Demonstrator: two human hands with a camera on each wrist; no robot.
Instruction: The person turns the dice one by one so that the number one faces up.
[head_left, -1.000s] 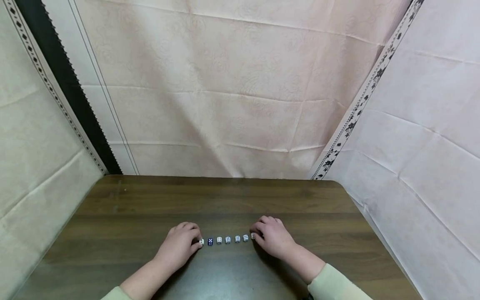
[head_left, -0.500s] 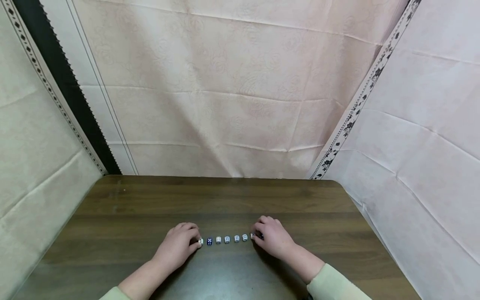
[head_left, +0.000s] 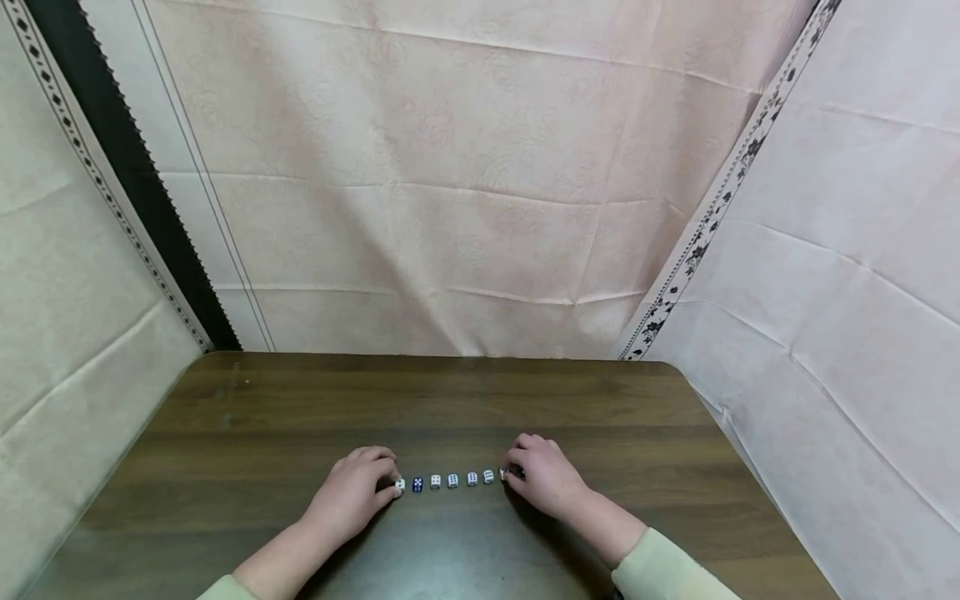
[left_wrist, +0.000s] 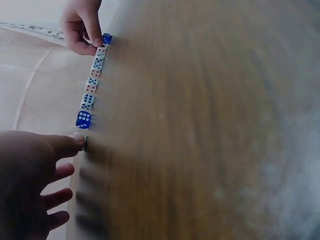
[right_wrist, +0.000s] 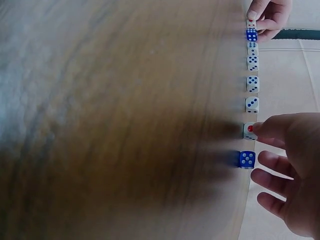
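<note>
A row of small dice runs across the wooden table between my two hands. My left hand (head_left: 352, 493) pinches the white die (head_left: 401, 484) at the row's left end between thumb and forefinger. Beside that die stands a blue die (left_wrist: 83, 119) with white pips. Several white dice (head_left: 453, 481) follow, spaced apart. My right hand (head_left: 546, 477) holds another white die (right_wrist: 248, 131), its thumb over a face with a big red pip. Past this one, under the right hand's spread fingers, a second blue die (right_wrist: 247, 160) ends the row.
The brown wooden table (head_left: 450, 550) has rounded far corners. Pale cloth (head_left: 450, 208) hangs behind it, with more white cloth (head_left: 847, 275) along the right side and the left. A dark strip (head_left: 150, 183) shows at the back left.
The blue die at the right end has come into sight between the right hand's fingers in the head view. Both hands otherwise stay at the row's ends, with only a slight shift of view.
</note>
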